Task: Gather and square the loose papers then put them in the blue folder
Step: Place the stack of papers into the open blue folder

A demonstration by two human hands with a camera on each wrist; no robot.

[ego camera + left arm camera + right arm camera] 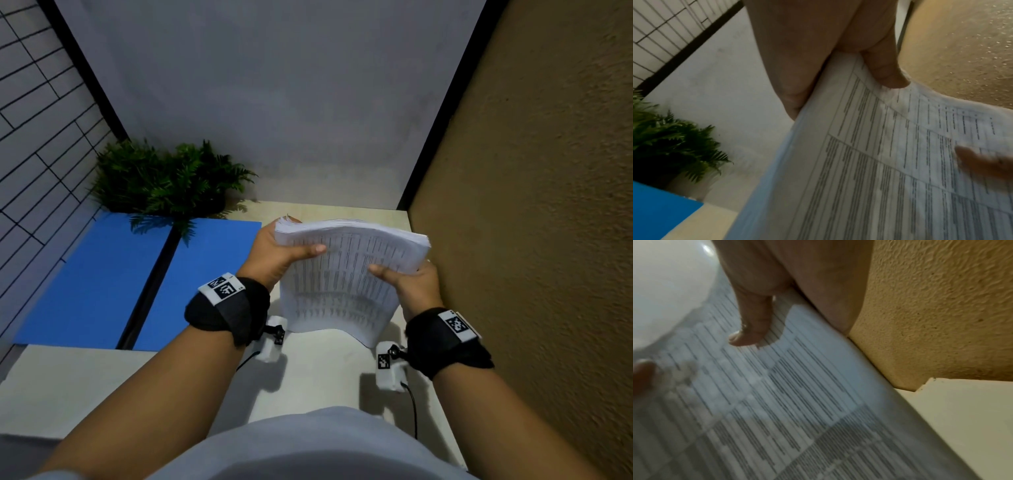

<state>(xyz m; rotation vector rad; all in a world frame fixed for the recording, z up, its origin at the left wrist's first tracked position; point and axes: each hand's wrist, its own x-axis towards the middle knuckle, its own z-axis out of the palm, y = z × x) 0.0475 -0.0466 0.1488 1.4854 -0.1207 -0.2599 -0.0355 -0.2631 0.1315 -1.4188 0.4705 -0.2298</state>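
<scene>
**Desk:** What do you have on the head view?

**Me:** I see both hands on one thick stack of printed papers, held up on edge. Its lower edge is down at the pale surface and the top bows away from me. The sheets carry rows of fine table text, too small for me to read.

**Desk:** The left grip?

**Me:** My left hand has the stack by its upper left corner. The thumb lies across the printed face and the palm is against the left edge. On the left wrist view the thumb presses the top sheet near that corner; the fingers behind the stack are hidden from me.

**Desk:** And the right?

**Me:** My right hand holds the right edge lower down, thumb flat on the face, palm along the side. The fingers behind are also out of sight. Both wrist views are blurred.

**Desk:** Where is the folder?

**Me:** The blue folder lies open and flat on the surface, left of the stack and apart from it, with a dark spine down its middle. A fern sits at its far edge, fronds hanging over the blue. A rough tan wall stands close on the right of the papers.
</scene>
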